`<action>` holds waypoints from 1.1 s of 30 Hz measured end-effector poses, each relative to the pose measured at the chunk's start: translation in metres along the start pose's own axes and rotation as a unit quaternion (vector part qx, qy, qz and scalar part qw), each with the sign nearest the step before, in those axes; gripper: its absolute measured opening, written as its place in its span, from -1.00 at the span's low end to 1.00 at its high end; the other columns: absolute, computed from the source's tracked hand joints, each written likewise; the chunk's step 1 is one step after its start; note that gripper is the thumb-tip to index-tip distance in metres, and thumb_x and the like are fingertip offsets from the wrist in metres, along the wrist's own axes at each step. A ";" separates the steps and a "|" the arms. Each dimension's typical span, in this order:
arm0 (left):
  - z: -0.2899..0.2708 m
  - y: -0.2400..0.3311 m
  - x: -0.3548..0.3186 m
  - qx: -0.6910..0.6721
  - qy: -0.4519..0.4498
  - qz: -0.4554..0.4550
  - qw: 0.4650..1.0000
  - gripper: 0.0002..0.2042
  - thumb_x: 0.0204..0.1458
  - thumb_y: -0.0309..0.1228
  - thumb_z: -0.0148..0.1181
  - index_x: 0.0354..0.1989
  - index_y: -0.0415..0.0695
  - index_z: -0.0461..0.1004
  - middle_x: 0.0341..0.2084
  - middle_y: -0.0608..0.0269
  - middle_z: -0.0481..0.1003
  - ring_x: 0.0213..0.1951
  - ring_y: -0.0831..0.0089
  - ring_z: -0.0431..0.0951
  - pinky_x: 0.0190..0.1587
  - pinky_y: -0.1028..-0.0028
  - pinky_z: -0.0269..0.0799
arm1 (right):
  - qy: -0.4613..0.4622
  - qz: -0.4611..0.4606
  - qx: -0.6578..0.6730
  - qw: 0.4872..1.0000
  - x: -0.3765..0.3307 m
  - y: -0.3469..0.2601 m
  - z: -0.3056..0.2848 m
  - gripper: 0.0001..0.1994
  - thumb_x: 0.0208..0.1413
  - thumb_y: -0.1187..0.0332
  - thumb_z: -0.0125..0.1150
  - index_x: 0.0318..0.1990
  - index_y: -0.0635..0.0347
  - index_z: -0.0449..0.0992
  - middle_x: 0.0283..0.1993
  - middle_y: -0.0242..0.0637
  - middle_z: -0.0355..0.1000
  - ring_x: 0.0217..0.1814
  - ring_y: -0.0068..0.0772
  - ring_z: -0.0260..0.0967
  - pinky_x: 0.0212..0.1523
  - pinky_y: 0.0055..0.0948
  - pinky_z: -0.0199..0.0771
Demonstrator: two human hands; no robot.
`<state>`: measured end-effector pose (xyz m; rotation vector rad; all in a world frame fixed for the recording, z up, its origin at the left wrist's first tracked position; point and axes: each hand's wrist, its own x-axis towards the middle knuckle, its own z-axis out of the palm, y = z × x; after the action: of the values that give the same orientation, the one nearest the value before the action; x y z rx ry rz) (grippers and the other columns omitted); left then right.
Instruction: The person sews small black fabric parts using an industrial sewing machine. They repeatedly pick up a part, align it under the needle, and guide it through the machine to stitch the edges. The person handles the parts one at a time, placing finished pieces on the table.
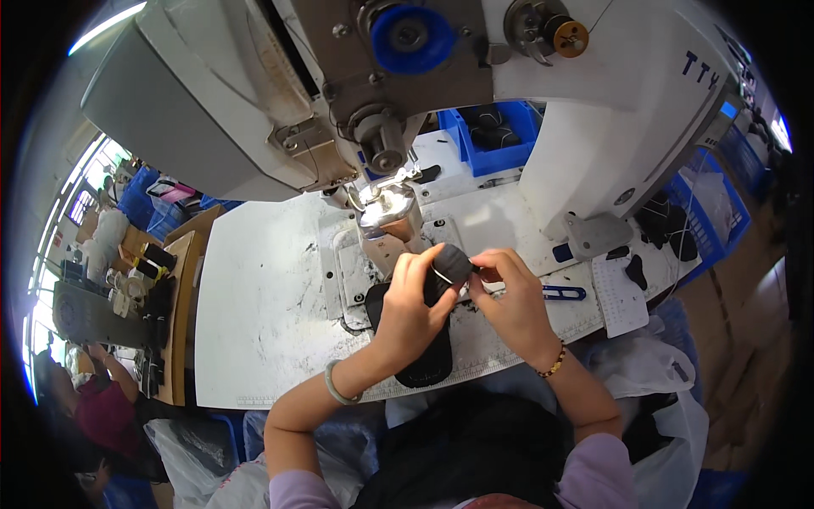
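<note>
- The left hand [411, 310] and the right hand [513, 301] hold a small dark fabric piece [452, 263] between them, just in front of the sewing machine's presser foot [386, 204]. Each grip is pressed together, pinching an edge of the piece.
- The fingertips sit near the needle area; if the machine starts while they are this near, I judge a finger could be caught.
- The piece is curved and small, so a loosened pinch on either side could let it twist and feed in crooked.
- A larger black pad [428, 356] lies on the white desk [263, 314] under the left wrist; a sliding forearm could drag it off the front edge.
- The blue thread snips [564, 293] rest on the desk just beside the right hand, where a sideways move could knock them away.
</note>
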<state>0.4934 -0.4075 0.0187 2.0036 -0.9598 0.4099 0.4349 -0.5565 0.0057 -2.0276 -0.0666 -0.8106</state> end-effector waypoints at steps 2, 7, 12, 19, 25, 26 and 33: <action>0.006 0.002 -0.002 0.021 0.022 0.039 0.999 -0.44 -0.22 -0.56 0.32 0.05 -0.20 0.30 -0.29 0.05 0.35 -0.25 0.18 0.47 -0.28 0.41 0.46 | 0.037 -0.004 0.025 0.999 0.000 0.003 0.006 -0.78 -0.10 0.56 0.26 -0.25 0.24 0.41 -0.28 -0.26 0.37 -0.33 -0.37 0.42 -0.27 -0.46 0.49; 0.005 -0.003 0.000 0.118 0.035 0.196 0.973 -0.38 -0.23 -0.62 0.28 0.10 -0.43 0.21 -0.15 -0.08 0.32 -0.15 0.08 0.46 -0.14 0.33 0.49 | 0.029 0.054 0.072 0.996 0.003 -0.005 0.001 -0.79 -0.08 0.60 0.25 -0.26 0.27 0.40 -0.28 -0.26 0.38 -0.28 -0.41 0.45 -0.30 -0.49 0.52; 0.002 -0.007 -0.002 0.133 0.036 0.255 0.957 -0.37 -0.24 -0.62 0.30 0.09 -0.50 0.21 -0.14 -0.17 0.34 -0.10 -0.01 0.45 -0.07 0.29 0.48 | 0.010 0.097 0.186 0.978 -0.002 0.004 0.004 -0.82 -0.03 0.58 0.23 -0.26 0.29 0.39 -0.27 -0.28 0.39 -0.24 -0.50 0.45 -0.32 -0.54 0.53; -0.006 0.002 0.000 0.108 0.035 0.235 0.965 -0.37 -0.24 -0.63 0.33 0.08 -0.42 0.22 -0.14 -0.09 0.40 -0.13 0.11 0.49 -0.10 0.36 0.49 | 0.053 -0.025 0.095 0.994 0.002 0.006 0.003 -0.83 -0.06 0.63 0.19 -0.28 0.30 0.39 -0.27 -0.25 0.35 -0.31 -0.46 0.41 -0.30 -0.54 0.49; -0.041 0.017 0.009 -0.252 -0.206 -0.169 0.930 -0.28 -0.08 -0.57 0.29 0.25 -0.06 0.02 -0.31 0.19 0.48 -0.29 0.47 0.53 -0.18 0.54 0.43 | 0.062 -0.071 -0.013 0.995 0.004 0.016 -0.011 -0.82 -0.09 0.65 0.16 -0.29 0.30 0.39 -0.26 -0.22 0.33 -0.37 -0.39 0.36 -0.32 -0.51 0.44; -0.053 0.012 0.023 -0.353 -0.281 -0.238 0.860 -0.29 -0.11 -0.63 0.27 0.24 -0.15 0.03 -0.27 0.10 0.47 -0.24 0.39 0.55 -0.27 0.56 0.47 | 0.038 -0.074 -0.002 0.997 0.001 0.014 -0.013 -0.82 -0.09 0.65 0.16 -0.29 0.31 0.39 -0.26 -0.22 0.33 -0.37 -0.38 0.36 -0.32 -0.51 0.44; -0.032 0.008 0.017 -0.503 -0.128 -0.292 0.803 -0.40 0.06 -0.55 0.11 0.24 -0.22 -0.05 -0.23 -0.07 0.47 -0.30 0.23 0.58 -0.23 0.35 0.55 | -0.093 0.050 0.279 0.955 -0.015 -0.005 -0.036 -0.84 -0.08 0.72 0.10 -0.32 0.35 0.38 -0.28 -0.28 0.32 -0.32 -0.55 0.44 -0.30 -0.60 0.52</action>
<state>0.5004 -0.3925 0.0513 1.2310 -0.4619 -0.6323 0.4028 -0.5779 0.0139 -1.5476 -0.2678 -0.4654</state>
